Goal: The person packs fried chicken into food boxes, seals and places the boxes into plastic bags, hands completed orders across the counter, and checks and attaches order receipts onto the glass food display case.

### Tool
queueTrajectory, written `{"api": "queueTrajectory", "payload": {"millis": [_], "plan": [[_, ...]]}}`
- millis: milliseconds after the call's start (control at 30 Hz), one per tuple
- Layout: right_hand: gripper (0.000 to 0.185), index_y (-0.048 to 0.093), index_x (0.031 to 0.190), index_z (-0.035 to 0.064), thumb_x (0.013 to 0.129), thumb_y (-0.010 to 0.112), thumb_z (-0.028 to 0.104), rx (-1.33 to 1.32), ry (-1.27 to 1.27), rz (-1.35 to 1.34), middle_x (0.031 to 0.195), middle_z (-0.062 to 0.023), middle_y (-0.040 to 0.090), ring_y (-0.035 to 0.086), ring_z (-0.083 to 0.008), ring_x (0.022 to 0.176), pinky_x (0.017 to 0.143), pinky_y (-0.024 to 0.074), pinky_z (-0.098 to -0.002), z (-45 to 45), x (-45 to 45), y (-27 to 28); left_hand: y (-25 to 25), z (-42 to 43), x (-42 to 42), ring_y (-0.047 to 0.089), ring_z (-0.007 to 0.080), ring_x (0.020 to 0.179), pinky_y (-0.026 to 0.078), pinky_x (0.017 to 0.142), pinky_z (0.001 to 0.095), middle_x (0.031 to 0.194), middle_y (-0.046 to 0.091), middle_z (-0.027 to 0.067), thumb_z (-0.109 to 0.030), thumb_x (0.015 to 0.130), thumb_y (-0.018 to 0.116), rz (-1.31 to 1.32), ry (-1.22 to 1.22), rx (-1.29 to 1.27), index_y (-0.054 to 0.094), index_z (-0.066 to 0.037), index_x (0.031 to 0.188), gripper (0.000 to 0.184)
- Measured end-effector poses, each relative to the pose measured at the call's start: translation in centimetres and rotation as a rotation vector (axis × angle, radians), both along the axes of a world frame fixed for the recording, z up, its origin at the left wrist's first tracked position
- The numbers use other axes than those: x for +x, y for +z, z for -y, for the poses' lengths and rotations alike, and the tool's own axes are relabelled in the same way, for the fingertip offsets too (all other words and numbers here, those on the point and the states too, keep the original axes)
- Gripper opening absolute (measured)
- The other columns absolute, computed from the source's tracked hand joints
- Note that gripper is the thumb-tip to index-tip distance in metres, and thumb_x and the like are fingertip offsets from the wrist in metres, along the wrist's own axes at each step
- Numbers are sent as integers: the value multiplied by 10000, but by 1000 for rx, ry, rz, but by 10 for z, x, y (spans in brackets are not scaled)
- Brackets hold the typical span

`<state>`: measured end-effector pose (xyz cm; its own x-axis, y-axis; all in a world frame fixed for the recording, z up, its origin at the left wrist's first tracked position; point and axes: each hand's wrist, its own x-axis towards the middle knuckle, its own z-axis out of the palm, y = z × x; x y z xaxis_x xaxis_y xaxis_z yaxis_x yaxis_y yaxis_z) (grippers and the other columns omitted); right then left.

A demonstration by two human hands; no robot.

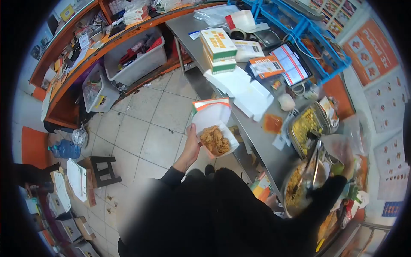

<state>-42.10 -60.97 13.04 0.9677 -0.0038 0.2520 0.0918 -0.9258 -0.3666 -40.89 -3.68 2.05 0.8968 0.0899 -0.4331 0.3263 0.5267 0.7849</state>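
White card takeaway box [217, 115] with orange and green on its outside sits in the left hand [192, 145], above the floor and just beside the tabletop's edge. The left thumb shows along the box's near side; the other fingers are mostly hidden, yet the hand is closed on the box and bears it. The lid stands open, and golden-brown crisp pieces of food [215, 140] fill the base.

On the other side, the right hand [349, 162] reaches over the far side of the tabletop, past a wide round metal bowl [286, 205] of yellow-orange rice-like food [294, 195]. It is blurred among clear plastic and green items, so whether its fingers are apart or clamped on something cannot be told. Long metal tongs [317, 159] lean across the bowl, near this hand.

Beyond the bowl, a rectangular metal tray [292, 133] holds yellow chopped food [306, 122]. Unfolded white card pieces [252, 97] lie on the grey metal tabletop [267, 156], beside stacked white, green and orange boxes [218, 46]. A lit tablet [291, 64] stands near a blue plastic crate [299, 28]. Pale square tiles [145, 107] cover the floor, where a black stool [105, 171] stands.
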Motion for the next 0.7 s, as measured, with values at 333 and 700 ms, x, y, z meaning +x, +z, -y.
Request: {"api": "queueTrajectory", "payload": {"millis": [333,700], "plan": [[327,462,980,74,736,415,286,728,-944,-266,896,-56,492,493,-149,721,650,397,-275,-43,41,30,2,-49,197,367,120,899,322,761,267,975,331,57,-456,802,286,40,-502,-180,233,-76,1038,450],[443,446,1044,113,770,368,454,917,-1120,-221,922,-64,513,507,-196,755,617,406,-309,-135,65,13,53,-79,324,296,123,1012,251,850,274,998,319,68,-323,823,331,170,-1039,-179,246,-73,1052,350]]}}
